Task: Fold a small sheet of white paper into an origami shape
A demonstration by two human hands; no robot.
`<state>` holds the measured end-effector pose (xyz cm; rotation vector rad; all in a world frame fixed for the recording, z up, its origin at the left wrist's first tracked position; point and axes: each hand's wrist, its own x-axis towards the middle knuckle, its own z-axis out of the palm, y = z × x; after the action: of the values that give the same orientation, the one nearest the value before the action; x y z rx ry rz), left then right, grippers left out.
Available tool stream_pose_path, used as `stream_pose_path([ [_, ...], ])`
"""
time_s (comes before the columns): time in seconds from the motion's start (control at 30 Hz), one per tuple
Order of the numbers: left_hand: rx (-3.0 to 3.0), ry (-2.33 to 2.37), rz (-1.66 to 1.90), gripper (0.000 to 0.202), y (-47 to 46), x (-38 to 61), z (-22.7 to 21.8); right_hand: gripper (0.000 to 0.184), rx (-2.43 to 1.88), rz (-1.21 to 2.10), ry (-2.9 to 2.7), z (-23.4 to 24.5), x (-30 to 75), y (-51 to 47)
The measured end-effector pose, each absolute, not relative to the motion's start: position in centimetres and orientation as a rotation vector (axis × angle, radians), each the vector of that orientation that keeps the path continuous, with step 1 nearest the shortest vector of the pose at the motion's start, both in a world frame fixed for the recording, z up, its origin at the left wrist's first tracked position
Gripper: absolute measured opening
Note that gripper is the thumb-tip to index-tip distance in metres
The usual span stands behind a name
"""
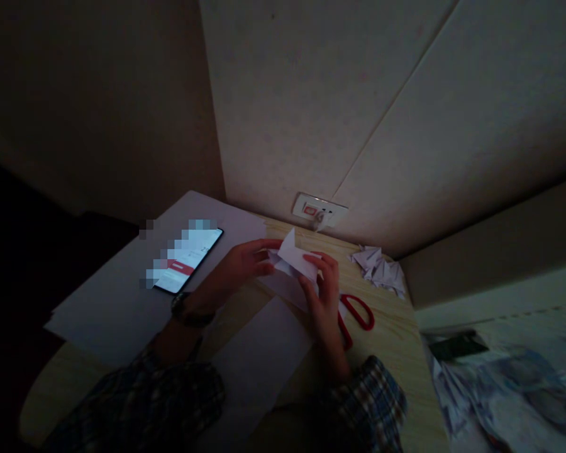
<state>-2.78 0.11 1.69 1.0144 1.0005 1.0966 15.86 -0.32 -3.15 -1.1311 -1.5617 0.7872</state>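
Note:
Both my hands hold a small folded white paper [296, 255] above a wooden table [396, 333]. My left hand [245, 264] pinches its left edge with closed fingers. My right hand [321, 296] grips the right side, fingers pressed on the fold. A watch [188, 311] sits on my left wrist. Plaid sleeves cover both forearms.
A lit phone [186, 259] lies on a large white sheet [122, 296] at the left. Another white sheet [259, 358] lies under my hands. Red-handled scissors [356, 318] lie to the right, crumpled folded papers [380, 267] beyond them. A wall socket [318, 211] sits behind.

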Motion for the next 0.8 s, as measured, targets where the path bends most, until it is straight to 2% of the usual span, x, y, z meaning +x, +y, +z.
stream_pose_path([
  [0.17,1.026,1.021,1.079,0.053,0.42,-2.84,1.34,0.027,-1.108,0.761,-1.554,-3.35,16.01,-0.15],
  [0.4,1.108,1.162,1.11,0.036,0.46,-2.6,1.35,0.031,-1.136,0.832,-1.544,-3.01,15.79,-0.42],
  [0.8,1.254,1.23,1.189,0.025,0.51,-2.58,1.31,0.027,-1.08,0.916,-1.507,-3.27,15.7,-0.27],
])
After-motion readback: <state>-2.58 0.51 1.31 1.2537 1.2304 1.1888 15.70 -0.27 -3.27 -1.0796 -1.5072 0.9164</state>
